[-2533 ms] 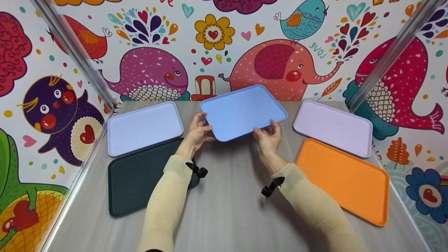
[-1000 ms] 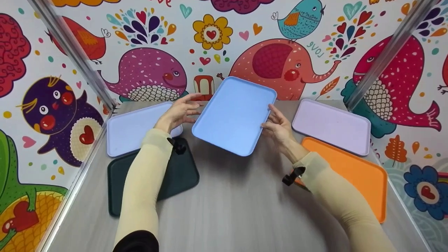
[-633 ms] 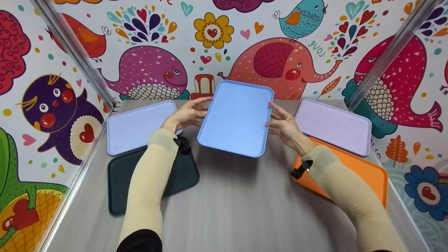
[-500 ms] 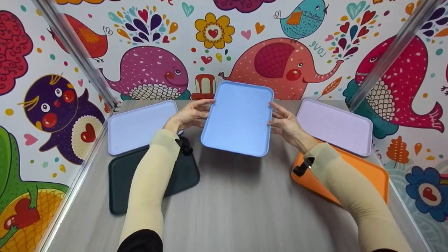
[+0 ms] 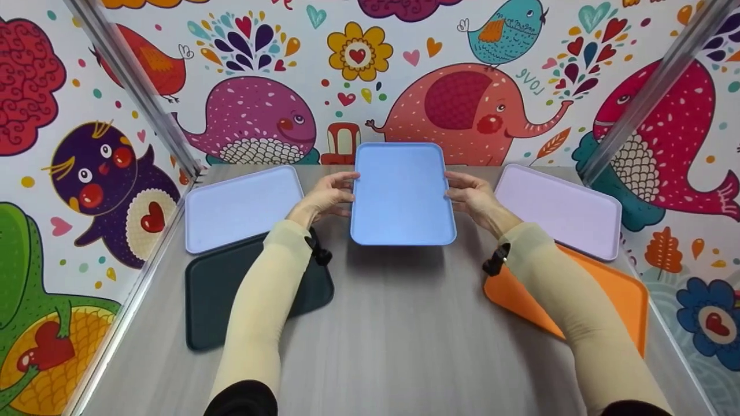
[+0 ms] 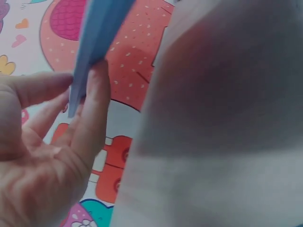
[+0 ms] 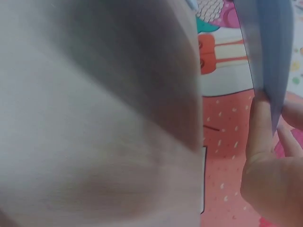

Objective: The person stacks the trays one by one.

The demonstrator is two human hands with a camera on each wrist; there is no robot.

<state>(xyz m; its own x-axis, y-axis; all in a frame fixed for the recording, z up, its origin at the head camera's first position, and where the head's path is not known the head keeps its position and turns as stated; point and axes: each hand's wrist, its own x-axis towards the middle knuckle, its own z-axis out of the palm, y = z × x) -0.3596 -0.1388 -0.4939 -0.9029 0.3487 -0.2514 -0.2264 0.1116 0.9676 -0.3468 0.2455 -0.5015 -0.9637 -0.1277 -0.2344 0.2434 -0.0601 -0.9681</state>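
A blue rectangular tray (image 5: 403,196) is held up over the back middle of the table, its short side toward me and its face tilted to the camera. My left hand (image 5: 329,196) pinches its left edge, and my right hand (image 5: 475,199) pinches the right edge at about the same height. In the left wrist view the tray (image 6: 90,52) shows edge-on between thumb and fingers of the left hand (image 6: 52,142). The right wrist view has the tray's side (image 7: 270,52) gripped likewise by the right hand (image 7: 274,175). A shadow falls on the table below.
On the left lie a pale periwinkle tray (image 5: 243,208) and a dark green tray (image 5: 214,294), the latter partly under my left forearm. A lilac tray (image 5: 561,211) and an orange tray (image 5: 520,294) lie on the right. A patterned wall (image 5: 347,115) closes the back of the grey table (image 5: 399,346).
The left hand let go, then took the left edge again. The blue tray turned from lengthwise across to short side toward me, straightened and lowered slightly. The other trays stayed put.
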